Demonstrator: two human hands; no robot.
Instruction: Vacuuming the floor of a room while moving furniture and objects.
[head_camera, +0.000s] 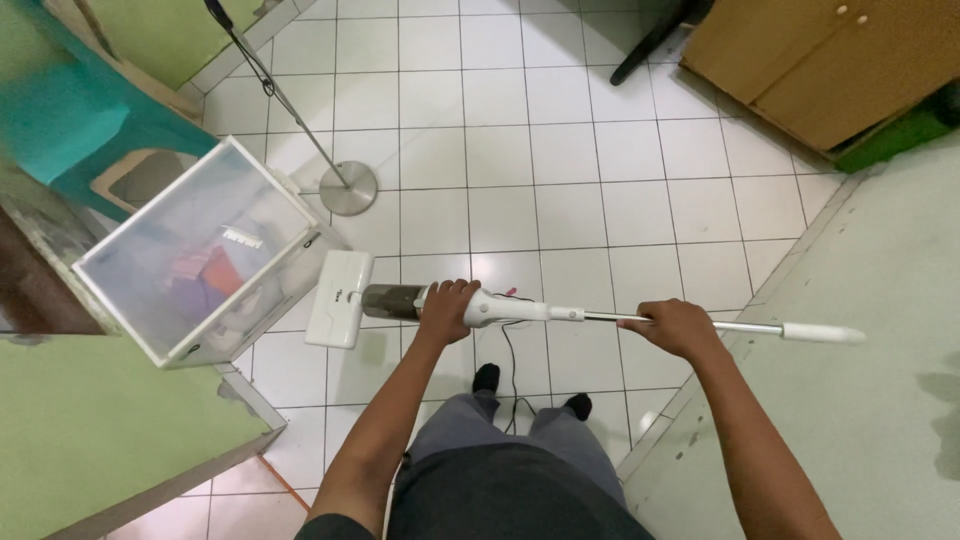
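Note:
I hold a white stick vacuum (520, 311) level across my body above the tiled floor. My left hand (447, 305) grips its white body next to the dark dust cup (390, 301). Around the thin metal tube, further right, my right hand (678, 326) is closed. The flat white floor head (338, 298) points left, and the white handle end (823, 333) sticks out to the right. A thin black cord (507, 360) hangs from the body down toward my feet.
A clear plastic storage box (200, 250) with things inside sits at left, next to a teal stool (90, 120). A metal stand with a round base (347, 188) rises behind it. A wooden cabinet (820, 55) stands top right. Green surfaces border both sides.

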